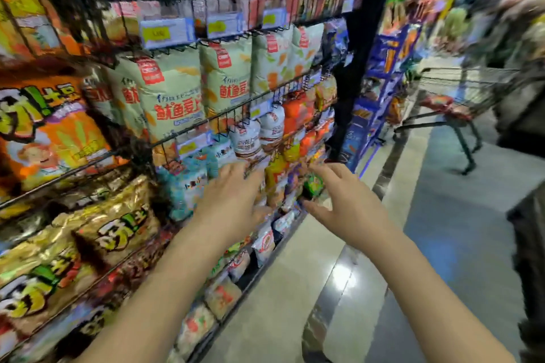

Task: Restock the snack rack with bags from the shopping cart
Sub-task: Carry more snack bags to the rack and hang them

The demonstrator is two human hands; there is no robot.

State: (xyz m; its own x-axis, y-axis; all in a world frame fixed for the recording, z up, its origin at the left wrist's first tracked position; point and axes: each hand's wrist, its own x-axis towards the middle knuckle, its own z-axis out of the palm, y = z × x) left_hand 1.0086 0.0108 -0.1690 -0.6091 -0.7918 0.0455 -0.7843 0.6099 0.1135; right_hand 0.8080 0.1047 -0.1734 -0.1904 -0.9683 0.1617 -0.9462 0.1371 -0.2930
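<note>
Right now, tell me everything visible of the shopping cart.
The shopping cart stands upright on the glossy grey floor at the right, past the far end of the snack rack. It has a grey wire-mesh basket on a dark tubular frame, with something red at its near end. Blur hides any contents. The left hand and right hand are both away from it.

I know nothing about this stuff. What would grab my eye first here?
The wire snack rack fills the left side, crammed with bright bags: pale green bags in the middle row, a big orange bag at far left, gold bags below. From the bottom, the left hand reaches to the bags and the right hand spreads open beside it. A shopping cart stands blurred at right.
</note>
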